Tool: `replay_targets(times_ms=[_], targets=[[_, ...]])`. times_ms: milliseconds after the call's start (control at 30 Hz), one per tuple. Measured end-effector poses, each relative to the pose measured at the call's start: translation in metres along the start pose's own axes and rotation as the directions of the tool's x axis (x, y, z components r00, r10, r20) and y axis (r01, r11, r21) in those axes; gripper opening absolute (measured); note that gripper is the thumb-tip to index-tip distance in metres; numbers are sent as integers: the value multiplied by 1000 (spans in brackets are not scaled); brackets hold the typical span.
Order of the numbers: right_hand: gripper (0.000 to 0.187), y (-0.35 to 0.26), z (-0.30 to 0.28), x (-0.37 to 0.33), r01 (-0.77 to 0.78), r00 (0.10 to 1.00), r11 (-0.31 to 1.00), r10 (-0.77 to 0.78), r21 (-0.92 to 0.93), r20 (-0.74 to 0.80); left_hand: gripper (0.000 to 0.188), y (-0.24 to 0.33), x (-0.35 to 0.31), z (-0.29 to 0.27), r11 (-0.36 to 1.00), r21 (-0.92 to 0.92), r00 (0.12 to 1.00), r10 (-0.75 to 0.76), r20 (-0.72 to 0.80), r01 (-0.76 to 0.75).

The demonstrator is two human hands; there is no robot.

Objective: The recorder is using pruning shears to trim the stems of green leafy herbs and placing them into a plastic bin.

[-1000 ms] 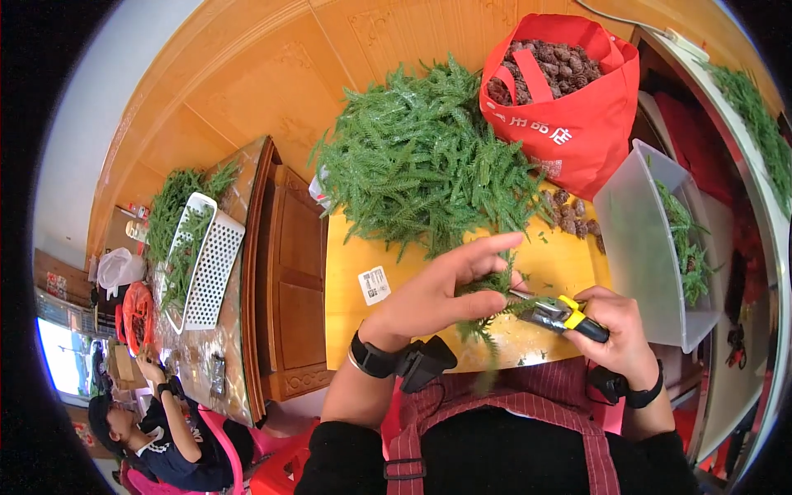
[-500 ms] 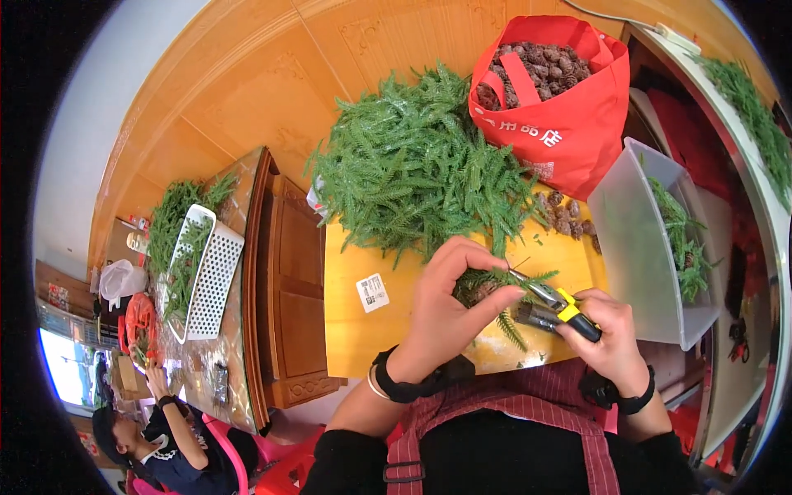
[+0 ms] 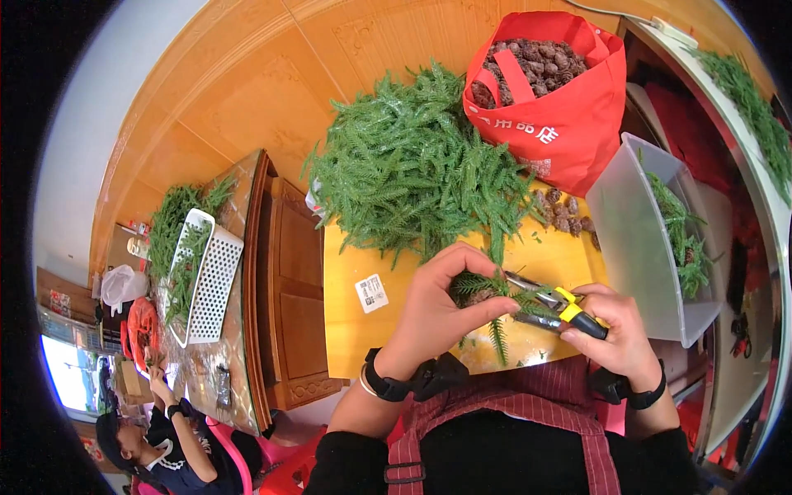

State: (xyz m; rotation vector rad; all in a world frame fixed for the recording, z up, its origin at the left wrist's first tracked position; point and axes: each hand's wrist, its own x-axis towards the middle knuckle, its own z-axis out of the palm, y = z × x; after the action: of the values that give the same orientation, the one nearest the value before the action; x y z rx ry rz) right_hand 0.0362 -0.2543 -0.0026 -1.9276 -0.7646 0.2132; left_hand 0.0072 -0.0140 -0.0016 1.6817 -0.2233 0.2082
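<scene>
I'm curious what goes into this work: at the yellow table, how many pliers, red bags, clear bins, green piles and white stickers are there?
Pliers: 1
Red bag: 1
Clear bin: 1
Green pile: 1
White sticker: 1
Total: 5

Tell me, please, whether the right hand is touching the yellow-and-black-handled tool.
Touching: the head view shows the right hand closed around the yellow-and-black-handled tool, with skin against its black grip.
</scene>
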Motion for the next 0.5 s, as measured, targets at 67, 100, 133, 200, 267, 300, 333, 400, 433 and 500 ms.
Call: replay_targets(times_ms=[67, 100, 133, 200, 267, 300, 333, 400, 433, 500], targets=[[25, -3, -2, 0, -75, 997, 993, 77, -94, 15, 30, 2, 0, -1, 997, 71, 1000, 10, 3, -10], [25, -3, -3, 0, -76, 997, 993, 78, -95, 14, 30, 4, 0, -1, 994, 106, 1000, 1, 8, -2], [26, -3, -3, 1, -38, 999, 991, 38, -126, 1, 31, 6, 0, -1, 990, 141, 1000, -7, 13, 5], [27, -4, -2, 1, 0, 1000, 987, -2, -158, -10, 31, 7, 0, 0, 985, 170, 1000, -12, 9, 10], [27, -5, -1, 1, 24, 999, 981, -30, -192, -33, 31, 9, -1, 0, 980, 199, 1000, -17, 3, 16], [27, -6, 0, 1, 24, 999, 981, -31, -192, -33, 29, 12, -1, 0, 975, 222, 1000, -1, 2, 1], [27, -6, 2, 1, 18, 997, 977, -33, -211, -69, 28, 12, 0, 0, 969, 245, 1000, 13, 1, -13], [27, -5, 8, -1, 11, 994, 973, -37, -230, -105, 25, 11, 0, 1, 979, 202, 1000, 0, -24, 5], [26, -3, 11, -2, 18, 989, 970, -53, -241, -140, 23, 11, 0, 2, 987, 158, 999, -14, -47, 22], [25, -2, 15, -4, 22, 982, 967, -69, -254, -178, 21, 9, 0, 3, 979, 203, 997, 41, -65, -27]])
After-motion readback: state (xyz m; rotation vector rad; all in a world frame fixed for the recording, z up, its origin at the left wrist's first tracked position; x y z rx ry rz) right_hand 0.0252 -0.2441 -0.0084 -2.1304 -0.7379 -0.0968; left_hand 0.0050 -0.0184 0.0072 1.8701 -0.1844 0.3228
